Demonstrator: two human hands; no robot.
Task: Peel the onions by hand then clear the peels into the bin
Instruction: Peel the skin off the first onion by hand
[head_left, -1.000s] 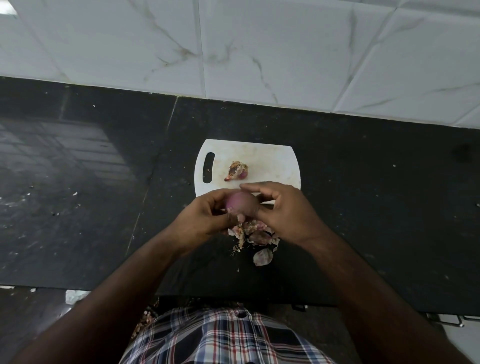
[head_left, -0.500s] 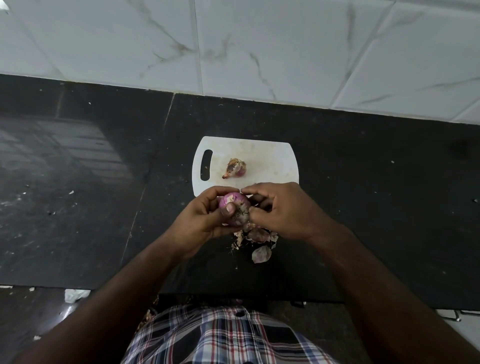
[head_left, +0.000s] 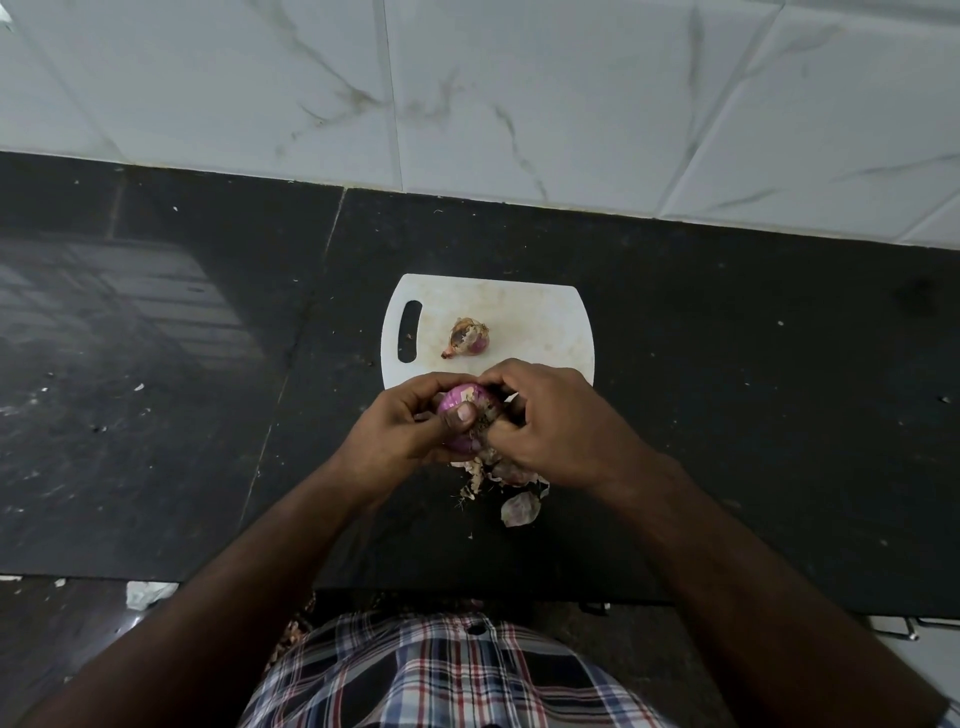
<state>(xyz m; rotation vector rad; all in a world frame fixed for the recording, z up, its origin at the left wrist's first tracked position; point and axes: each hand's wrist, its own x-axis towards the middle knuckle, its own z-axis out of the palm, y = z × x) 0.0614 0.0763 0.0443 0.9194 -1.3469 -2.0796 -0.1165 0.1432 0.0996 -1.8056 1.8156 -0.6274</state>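
— What is the left hand (head_left: 402, 428) doing?

— It grips a red onion (head_left: 464, 418), fingers curled over the far side and the thumb pressed flat on the purple face turned toward the camera. The onion is held above the near edge of the white cutting board (head_left: 524, 317).

— And the right hand (head_left: 556, 423)?

— Its fingers are bent in against the onion's right side, where dry brownish skin and root hairs hang. It pinches at that skin; how much it has caught between the fingertips I cannot tell, since the fingers hide it.

— Is the onion fully peeled?

— No. The part facing up is glossy purple, with a pale patch near the top, but papery skin clings along the right and lower side.

— What lies underneath?

— A small heap of peels (head_left: 491, 475) on the black counter (head_left: 779, 415), just below both hands and partly hidden by them. One larger curved piece of peel (head_left: 519, 509) lies a little nearer the person, apart from the heap.

— Anything on the board?

— A second onion (head_left: 467, 338), in its dry skin, lies on its side near the board's handle slot, well clear of the hands.

— And farther out?

— White marbled wall tiles (head_left: 519, 93) behind the counter, and a checked shirt (head_left: 447, 675) at the bottom edge.
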